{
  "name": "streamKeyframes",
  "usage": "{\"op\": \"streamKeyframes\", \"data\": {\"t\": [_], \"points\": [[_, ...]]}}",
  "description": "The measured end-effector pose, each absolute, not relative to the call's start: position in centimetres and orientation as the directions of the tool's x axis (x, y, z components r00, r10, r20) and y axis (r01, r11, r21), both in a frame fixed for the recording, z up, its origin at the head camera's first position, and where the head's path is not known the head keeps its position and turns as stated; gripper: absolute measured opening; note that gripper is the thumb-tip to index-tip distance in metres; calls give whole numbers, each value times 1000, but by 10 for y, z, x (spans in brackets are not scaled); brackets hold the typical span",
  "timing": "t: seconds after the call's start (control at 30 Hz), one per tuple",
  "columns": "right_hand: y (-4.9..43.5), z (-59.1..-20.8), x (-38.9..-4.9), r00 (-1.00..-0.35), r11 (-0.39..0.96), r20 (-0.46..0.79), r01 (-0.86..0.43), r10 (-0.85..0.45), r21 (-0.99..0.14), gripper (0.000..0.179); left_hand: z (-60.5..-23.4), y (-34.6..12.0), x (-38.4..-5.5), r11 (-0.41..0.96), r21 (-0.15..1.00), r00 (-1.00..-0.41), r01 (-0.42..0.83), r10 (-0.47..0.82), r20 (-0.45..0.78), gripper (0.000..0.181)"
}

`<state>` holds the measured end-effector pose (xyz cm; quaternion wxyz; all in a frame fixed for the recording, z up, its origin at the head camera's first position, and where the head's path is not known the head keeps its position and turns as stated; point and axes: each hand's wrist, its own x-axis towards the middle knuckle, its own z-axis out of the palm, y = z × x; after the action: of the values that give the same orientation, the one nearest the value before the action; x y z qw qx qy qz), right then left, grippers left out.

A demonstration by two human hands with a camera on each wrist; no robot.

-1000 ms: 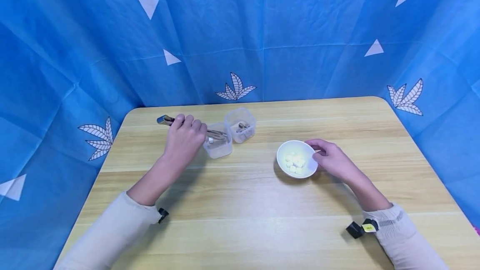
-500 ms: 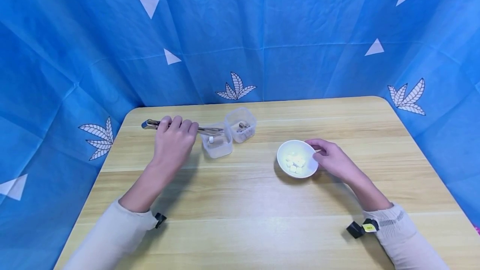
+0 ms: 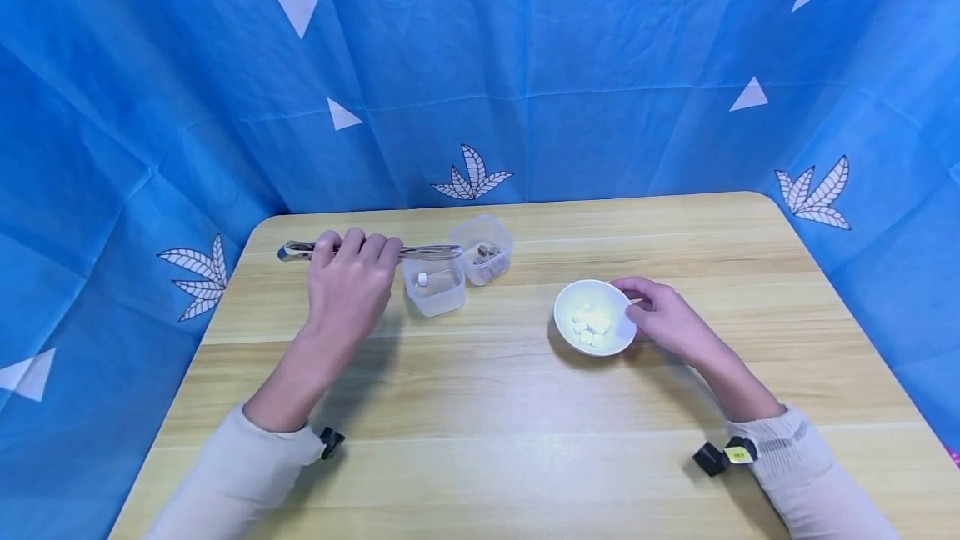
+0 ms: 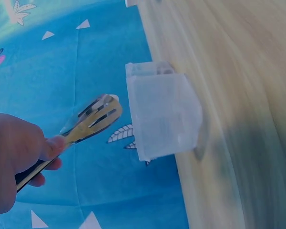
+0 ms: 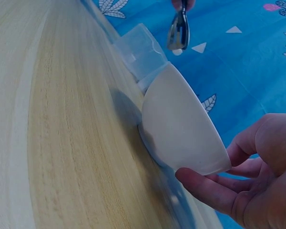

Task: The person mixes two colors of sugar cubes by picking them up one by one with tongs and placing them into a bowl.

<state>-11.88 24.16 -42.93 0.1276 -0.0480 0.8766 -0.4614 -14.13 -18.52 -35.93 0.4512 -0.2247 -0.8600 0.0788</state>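
My left hand [image 3: 352,282] grips metal tongs [image 3: 431,252] above the near clear plastic box [image 3: 438,304]. In the left wrist view, the slotted heads of the tongs [image 4: 97,119] are close together, with a small white piece [image 4: 115,97] at their tips. One white cube [image 3: 422,279] lies inside the near box. My right hand [image 3: 667,319] holds the rim of a white bowl [image 3: 567,342], its thumb and fingers on either side in the right wrist view. Several white cubes [image 3: 591,332] lie in the bowl, which stands on the table.
A second clear box [image 3: 491,273] with small brownish pieces [image 3: 484,254] touches the near box at its back right. The wooden table [image 3: 495,440] ends at a blue curtain [image 3: 600,140] behind the boxes.
The tongs have risen out of the near box, swung left, then come slightly back right, with a white piece at their tips. My right hand and the bowl have not moved.
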Motion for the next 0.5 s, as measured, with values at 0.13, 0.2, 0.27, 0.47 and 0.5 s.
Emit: {"op": "streamKeyframes", "data": {"t": [0.13, 0.2, 0.27, 0.47, 0.5], "points": [[241, -429, -119, -963, 572, -177, 30, -203, -820, 47, -357, -178, -139, 891, -315, -464, 326, 441, 768, 35], [241, -428, -118, -963, 572, -177, 31, -202, -820, 47, -355, -174, -138, 891, -307, -460, 334, 438, 772, 33], [241, -428, -118, -965, 579, -176, 31, -196, -815, 47, -354, -169, -137, 890, -298, -462, 344, 437, 771, 32], [239, -425, -117, -966, 585, -174, 30, -191, -811, 47, -352, -156, -134, 884, -278, -471, 376, 440, 765, 35], [239, -424, -117, -966, 583, -172, 29, -193, -812, 47, -352, -153, -133, 882, -277, -474, 380, 443, 761, 35]]}}
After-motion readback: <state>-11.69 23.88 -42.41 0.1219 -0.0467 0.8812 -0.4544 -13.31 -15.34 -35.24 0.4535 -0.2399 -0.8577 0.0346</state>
